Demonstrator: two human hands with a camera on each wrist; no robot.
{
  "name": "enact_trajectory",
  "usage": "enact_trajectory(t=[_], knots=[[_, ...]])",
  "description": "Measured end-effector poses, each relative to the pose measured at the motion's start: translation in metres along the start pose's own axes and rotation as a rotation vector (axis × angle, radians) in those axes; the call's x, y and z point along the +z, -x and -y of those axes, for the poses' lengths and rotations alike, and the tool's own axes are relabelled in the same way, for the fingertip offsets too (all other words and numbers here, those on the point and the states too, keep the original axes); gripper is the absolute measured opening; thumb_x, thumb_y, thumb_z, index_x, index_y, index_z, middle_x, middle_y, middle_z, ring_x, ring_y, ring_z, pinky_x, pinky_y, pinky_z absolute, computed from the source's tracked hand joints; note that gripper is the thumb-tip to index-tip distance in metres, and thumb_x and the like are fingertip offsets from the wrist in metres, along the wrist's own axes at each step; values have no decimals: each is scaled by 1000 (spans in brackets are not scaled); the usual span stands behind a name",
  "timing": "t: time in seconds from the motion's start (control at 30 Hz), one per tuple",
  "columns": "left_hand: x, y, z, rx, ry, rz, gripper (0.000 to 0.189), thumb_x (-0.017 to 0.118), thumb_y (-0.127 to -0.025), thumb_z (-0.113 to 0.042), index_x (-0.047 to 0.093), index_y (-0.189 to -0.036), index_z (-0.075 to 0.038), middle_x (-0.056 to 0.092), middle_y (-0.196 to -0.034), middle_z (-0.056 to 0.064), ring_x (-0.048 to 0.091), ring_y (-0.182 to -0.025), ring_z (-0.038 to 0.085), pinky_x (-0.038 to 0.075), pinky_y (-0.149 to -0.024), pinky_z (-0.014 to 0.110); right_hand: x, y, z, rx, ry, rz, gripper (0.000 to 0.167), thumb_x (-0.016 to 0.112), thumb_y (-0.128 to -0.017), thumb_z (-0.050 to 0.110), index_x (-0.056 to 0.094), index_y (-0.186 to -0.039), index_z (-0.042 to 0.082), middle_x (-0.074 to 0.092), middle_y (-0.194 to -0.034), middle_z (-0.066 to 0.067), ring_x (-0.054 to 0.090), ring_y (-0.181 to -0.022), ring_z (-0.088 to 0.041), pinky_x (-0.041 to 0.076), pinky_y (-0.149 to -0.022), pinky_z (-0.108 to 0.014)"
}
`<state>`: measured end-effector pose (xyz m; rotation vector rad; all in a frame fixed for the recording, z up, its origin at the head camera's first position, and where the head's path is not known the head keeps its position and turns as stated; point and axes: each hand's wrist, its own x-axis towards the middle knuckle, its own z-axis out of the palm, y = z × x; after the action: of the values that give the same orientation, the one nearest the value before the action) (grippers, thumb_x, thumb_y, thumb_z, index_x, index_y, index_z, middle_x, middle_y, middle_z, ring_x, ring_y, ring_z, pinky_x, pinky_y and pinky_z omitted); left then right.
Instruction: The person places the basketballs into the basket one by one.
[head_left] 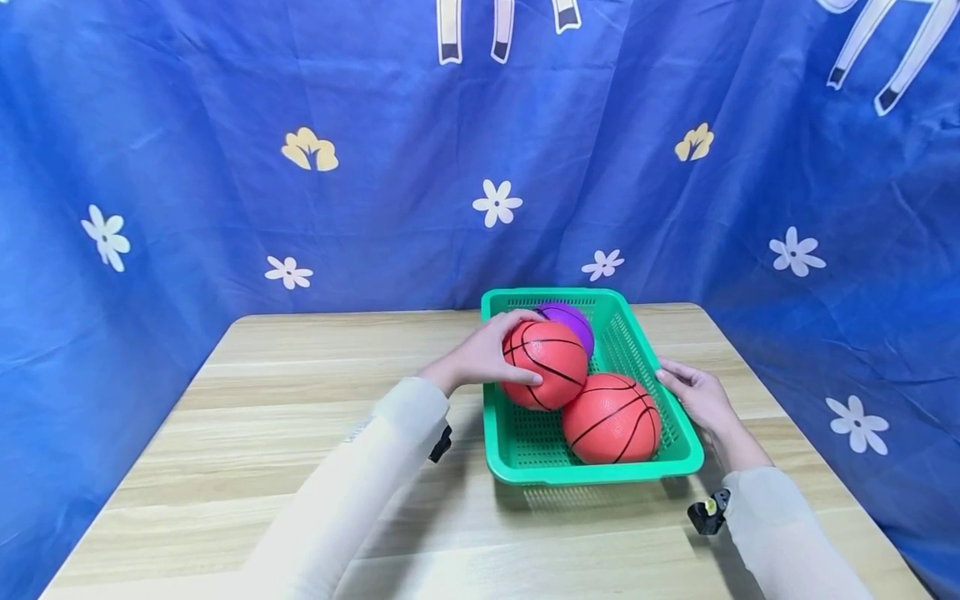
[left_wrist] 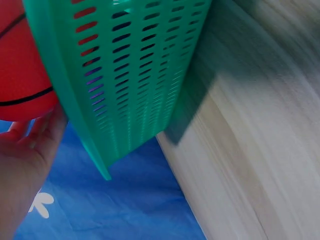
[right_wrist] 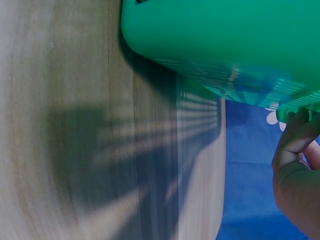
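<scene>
My left hand grips a red toy basketball with black lines, thumb on the near side and fingers around the far side. This ball sits at the left wall of a green plastic basket, partly above the rim in the left wrist view. Another red basketball lies in the basket's near right part. Behind the gripped ball, a purple ball is partly hidden. My right hand holds the basket's right rim, its thumb on top; in the right wrist view the fingers curl at the edge.
The basket is over the right half of a light wooden table, with its shadow on the wood. A blue patterned curtain hangs behind and on both sides. Small black devices sit at both wrists.
</scene>
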<state>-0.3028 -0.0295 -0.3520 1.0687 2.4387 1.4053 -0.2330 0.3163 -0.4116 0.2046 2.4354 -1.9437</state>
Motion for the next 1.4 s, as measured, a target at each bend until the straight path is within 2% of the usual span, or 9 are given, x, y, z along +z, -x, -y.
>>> enact_trajectory(t=[0.17, 0.33, 0.47, 0.57, 0.77, 1.0, 1.2, 1.4], knots=[[4, 2, 3, 5, -57, -25, 77, 88, -64, -29, 47, -130, -28, 47, -125, 0, 44, -116, 17, 53, -79, 31, 0, 1, 0, 7, -20, 2, 64, 60, -93, 36, 40, -143, 1, 57, -127, -6, 64, -88, -3, 54, -77, -27], [4, 5, 8, 14, -52, -27, 80, 89, -64, -26, 44, -131, -26, 48, -126, 0, 46, -115, 16, 52, -81, 31, 1, 0, 1, 12, -37, 3, 64, 61, -93, 36, 40, -143, 2, 59, -120, 2, 65, -87, -4, 54, -77, -27], [5, 8, 11, 9, -42, -7, 82, 88, -65, -23, 40, -132, -23, 51, -125, 1, 51, -112, 17, 51, -84, 32, 1, 0, 0, 8, -23, 4, 64, 60, -94, 36, 39, -144, 1, 54, -132, -11, 64, -88, -3, 54, -78, -27], [5, 11, 13, -3, -89, 7, 85, 88, -65, -25, 37, -132, -21, 54, -125, 3, 53, -111, 20, 49, -87, 34, 0, -1, 0, 9, -4, 2, 64, 59, -94, 37, 39, -144, 2, 43, -141, -21, 63, -89, -1, 54, -78, -26], [7, 16, 18, -27, -211, 1, 87, 89, -62, -31, 36, -131, -20, 54, -126, 3, 46, -114, 25, 42, -92, 42, 0, 0, -1, 8, 4, 1, 64, 58, -94, 37, 38, -144, 2, 39, -143, -23, 63, -89, -1, 53, -78, -26], [9, 23, 24, -26, -193, 11, 86, 88, -64, -29, 37, -133, -18, 50, -130, 7, 42, -119, 25, 39, -97, 45, 0, 0, -1, 2, 32, -5, 64, 58, -94, 38, 39, -144, 2, 43, -140, -23, 63, -87, -1, 54, -77, -25], [10, 29, 28, -5, -175, 10, 87, 86, -67, -29, 35, -136, -20, 47, -134, 5, 40, -123, 23, 39, -98, 44, -1, -3, 1, -14, 70, -2, 64, 59, -94, 38, 41, -142, 0, 49, -135, -22, 62, -86, -1, 54, -76, -25], [10, 31, 31, 45, -114, 10, 94, 87, -67, -25, 30, -141, -19, 46, -137, 3, 43, -123, 21, 42, -97, 41, -6, -5, 7, -6, 128, 74, 63, 55, -97, 37, 37, -144, 0, 43, -138, -26, 61, -90, -3, 54, -78, -28]])
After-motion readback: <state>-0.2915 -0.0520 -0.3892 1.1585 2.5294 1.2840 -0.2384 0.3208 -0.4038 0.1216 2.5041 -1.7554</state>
